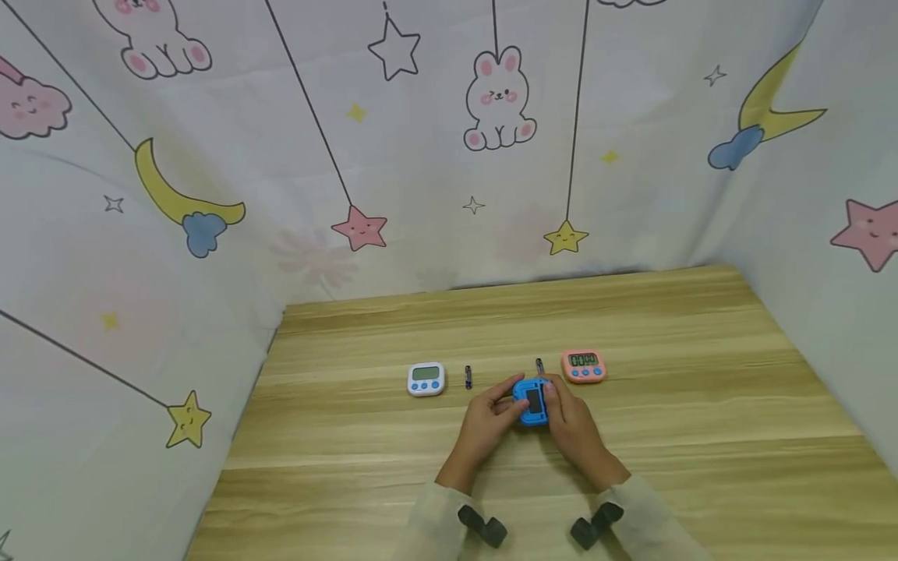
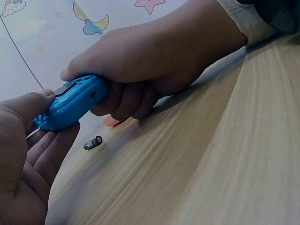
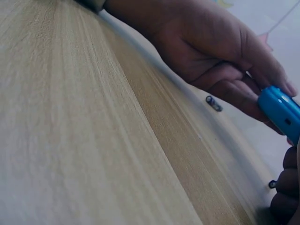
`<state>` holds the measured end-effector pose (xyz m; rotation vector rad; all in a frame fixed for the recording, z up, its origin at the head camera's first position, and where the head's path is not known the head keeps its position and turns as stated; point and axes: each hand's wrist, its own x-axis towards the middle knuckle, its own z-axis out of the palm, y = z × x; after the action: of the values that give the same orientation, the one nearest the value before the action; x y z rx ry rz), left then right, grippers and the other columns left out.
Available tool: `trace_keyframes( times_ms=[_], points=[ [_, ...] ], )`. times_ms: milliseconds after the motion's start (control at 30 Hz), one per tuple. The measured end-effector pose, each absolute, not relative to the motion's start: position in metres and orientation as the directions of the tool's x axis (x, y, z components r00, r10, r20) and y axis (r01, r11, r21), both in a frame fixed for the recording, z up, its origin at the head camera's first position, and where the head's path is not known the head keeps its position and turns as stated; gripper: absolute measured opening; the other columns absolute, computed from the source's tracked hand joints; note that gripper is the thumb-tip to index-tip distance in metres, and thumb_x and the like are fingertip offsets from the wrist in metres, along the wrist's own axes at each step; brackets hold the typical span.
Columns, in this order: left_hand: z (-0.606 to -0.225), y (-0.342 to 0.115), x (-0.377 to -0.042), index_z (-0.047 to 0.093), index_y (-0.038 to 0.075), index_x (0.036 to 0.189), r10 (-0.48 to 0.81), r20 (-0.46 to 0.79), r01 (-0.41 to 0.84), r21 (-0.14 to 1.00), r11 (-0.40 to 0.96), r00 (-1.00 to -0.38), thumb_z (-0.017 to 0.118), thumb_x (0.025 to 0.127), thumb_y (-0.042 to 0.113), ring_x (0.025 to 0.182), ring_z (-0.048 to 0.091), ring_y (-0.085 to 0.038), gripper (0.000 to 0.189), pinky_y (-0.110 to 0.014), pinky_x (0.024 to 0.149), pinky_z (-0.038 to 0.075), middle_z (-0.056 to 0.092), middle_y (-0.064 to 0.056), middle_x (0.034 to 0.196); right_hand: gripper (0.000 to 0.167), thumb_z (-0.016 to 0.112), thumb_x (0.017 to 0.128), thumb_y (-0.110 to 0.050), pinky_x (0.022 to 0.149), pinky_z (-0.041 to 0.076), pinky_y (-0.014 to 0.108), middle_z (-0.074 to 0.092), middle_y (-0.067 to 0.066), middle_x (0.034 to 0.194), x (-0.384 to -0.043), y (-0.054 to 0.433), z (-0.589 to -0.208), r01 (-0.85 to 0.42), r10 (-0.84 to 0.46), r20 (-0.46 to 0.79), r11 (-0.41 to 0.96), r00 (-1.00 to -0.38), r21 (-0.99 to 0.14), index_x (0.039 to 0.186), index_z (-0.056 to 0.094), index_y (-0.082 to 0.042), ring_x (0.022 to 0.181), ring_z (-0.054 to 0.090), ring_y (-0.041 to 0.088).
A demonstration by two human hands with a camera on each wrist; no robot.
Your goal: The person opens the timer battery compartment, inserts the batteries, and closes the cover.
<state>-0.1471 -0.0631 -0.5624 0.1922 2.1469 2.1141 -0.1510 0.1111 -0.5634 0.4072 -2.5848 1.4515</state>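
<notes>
Both hands hold a blue timer [image 1: 535,401] just above the table; a dark rectangular panel on it faces up. My left hand [image 1: 484,421] pinches its left side, thumb on the upper face and fingers beneath, as the left wrist view shows on the blue casing [image 2: 70,105]. On the opposite side my right hand [image 1: 575,427] grips it, thumb on top and fingers curled below. One small battery [image 1: 468,377] lies left of the hands. Just beyond the right hand's fingers is another battery [image 1: 539,365], its near end close to them.
A white timer [image 1: 426,379] with blue buttons lies to the left, its screen blank. To the right, a pink timer [image 1: 584,366] shows digits. The wooden table [image 1: 337,467] meets a printed cloth backdrop [image 1: 435,171] at the back and sides.
</notes>
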Motion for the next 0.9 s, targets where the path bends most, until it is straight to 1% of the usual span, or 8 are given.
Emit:
trace_keyframes(
  times_ms=[200, 300, 367, 433, 500, 567, 633, 900],
  points=[
    [-0.5619, -0.0626, -0.1473, 0.061, 0.017, 0.135, 0.169, 0.01, 0.011, 1.0, 0.007, -0.986, 0.071, 0.09, 0.029, 0.102, 0.068, -0.02, 0.047, -0.029, 0.081, 0.056, 0.065, -0.009, 0.121, 0.037, 0.027, 0.109, -0.033, 0.078, 0.051, 0.045, 0.067, 0.009, 0.106, -0.1506, 0.112, -0.5607, -0.301, -0.173, 0.247, 0.489, -0.953, -0.819, 0.126, 0.054, -0.015, 0.084, 0.058, 0.02],
    [-0.5622, -0.0626, -0.1479, 0.061, 0.018, 0.135, 0.16, 0.012, 0.012, 1.0, 0.003, -0.987, 0.072, 0.09, 0.03, 0.102, 0.068, -0.02, 0.047, -0.029, 0.081, 0.056, 0.065, -0.009, 0.123, 0.036, 0.03, 0.108, -0.033, 0.077, 0.05, 0.044, 0.067, 0.011, 0.103, -0.1512, 0.1118, -0.5599, -0.297, -0.159, 0.252, 0.485, -0.955, -0.823, 0.127, 0.053, -0.012, 0.082, 0.058, 0.021],
    [-0.5623, -0.063, -0.1485, 0.06, 0.018, 0.135, 0.154, 0.011, 0.011, 1.0, 0.0, -0.988, 0.072, 0.089, 0.032, 0.102, 0.067, -0.019, 0.049, -0.029, 0.082, 0.056, 0.064, -0.008, 0.123, 0.034, 0.034, 0.107, -0.033, 0.073, 0.049, 0.041, 0.067, 0.01, 0.097, -0.1519, 0.1114, -0.5596, -0.292, -0.14, 0.257, 0.481, -0.956, -0.826, 0.125, 0.05, -0.009, 0.08, 0.057, 0.02],
    [-0.5629, -0.0636, -0.1491, 0.06, 0.018, 0.136, 0.149, 0.008, 0.008, 1.0, -0.003, -0.989, 0.073, 0.088, 0.035, 0.102, 0.067, -0.018, 0.052, -0.028, 0.081, 0.056, 0.064, -0.007, 0.124, 0.029, 0.038, 0.107, -0.031, 0.065, 0.047, 0.035, 0.066, 0.005, 0.081, -0.1528, 0.1112, -0.5601, -0.287, -0.121, 0.261, 0.471, -0.958, -0.834, 0.12, 0.048, -0.008, 0.07, 0.055, 0.016],
    [-0.5638, -0.0643, -0.1498, 0.059, 0.017, 0.136, 0.149, 0.008, 0.008, 1.0, -0.004, -0.989, 0.073, 0.087, 0.037, 0.102, 0.068, -0.017, 0.055, -0.028, 0.081, 0.056, 0.064, -0.006, 0.123, 0.023, 0.042, 0.106, -0.029, 0.057, 0.042, 0.029, 0.06, -0.002, 0.069, -0.1531, 0.1113, -0.5604, -0.286, -0.104, 0.27, 0.468, -0.957, -0.836, 0.113, 0.045, -0.008, 0.062, 0.05, 0.011],
    [-0.5645, -0.0645, -0.1502, 0.059, 0.016, 0.136, 0.149, 0.013, 0.012, 1.0, -0.008, -0.989, 0.074, 0.087, 0.037, 0.101, 0.068, -0.017, 0.055, -0.028, 0.081, 0.056, 0.064, -0.005, 0.123, 0.018, 0.044, 0.105, -0.027, 0.05, 0.036, 0.026, 0.05, -0.007, 0.062, -0.1529, 0.1118, -0.5607, -0.29, -0.093, 0.28, 0.465, -0.955, -0.836, 0.107, 0.043, -0.009, 0.054, 0.043, 0.009],
    [-0.565, -0.0646, -0.1504, 0.06, 0.017, 0.136, 0.145, 0.015, 0.013, 1.0, -0.009, -0.989, 0.073, 0.088, 0.036, 0.101, 0.068, -0.017, 0.054, -0.028, 0.081, 0.056, 0.064, -0.005, 0.123, 0.016, 0.047, 0.104, -0.025, 0.047, 0.033, 0.026, 0.044, -0.008, 0.061, -0.1529, 0.1124, -0.5609, -0.303, -0.082, 0.3, 0.463, -0.95, -0.833, 0.103, 0.043, -0.01, 0.052, 0.039, 0.009],
    [-0.5648, -0.0642, -0.1512, 0.06, 0.014, 0.135, 0.117, 0.028, 0.026, 1.0, -0.016, -0.993, 0.071, 0.091, 0.025, 0.101, 0.068, -0.02, 0.046, -0.029, 0.08, 0.056, 0.065, -0.008, 0.119, 0.014, 0.053, 0.102, -0.024, 0.048, 0.038, 0.025, 0.046, -0.005, 0.064, -0.1549, 0.1146, -0.5607, -0.288, -0.056, 0.29, 0.392, -0.955, -0.874, 0.097, 0.051, -0.012, 0.055, 0.043, 0.01]
  ],
)
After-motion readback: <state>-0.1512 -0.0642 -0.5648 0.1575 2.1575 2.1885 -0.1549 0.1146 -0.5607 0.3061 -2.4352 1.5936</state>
